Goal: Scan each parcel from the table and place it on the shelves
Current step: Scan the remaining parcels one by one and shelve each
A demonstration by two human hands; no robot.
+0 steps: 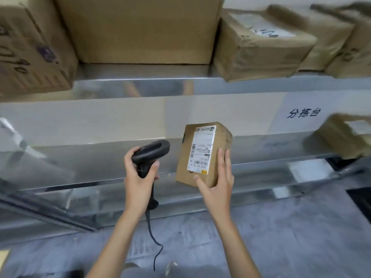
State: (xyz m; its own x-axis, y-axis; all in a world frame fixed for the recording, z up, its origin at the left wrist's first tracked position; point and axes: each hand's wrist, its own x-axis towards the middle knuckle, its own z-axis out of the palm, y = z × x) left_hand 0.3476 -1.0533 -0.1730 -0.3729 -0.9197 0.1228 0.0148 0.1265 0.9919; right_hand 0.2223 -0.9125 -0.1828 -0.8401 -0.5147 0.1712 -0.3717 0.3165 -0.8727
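Parcel stands upright at the middle shelf edge, held by the right hand, fingers flat along its side; left hand grips scanner just left.

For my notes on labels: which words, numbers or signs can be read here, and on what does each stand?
"分拣台": white sign on the wall behind the shelves.
Shipping label on the held parcel: barcodes and small print, too blurred to read.
Dark marker writing on the upper-left box: unreadable.

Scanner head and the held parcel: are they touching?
Apart. The head view shows shelf surface between the scanner head and the parcel.
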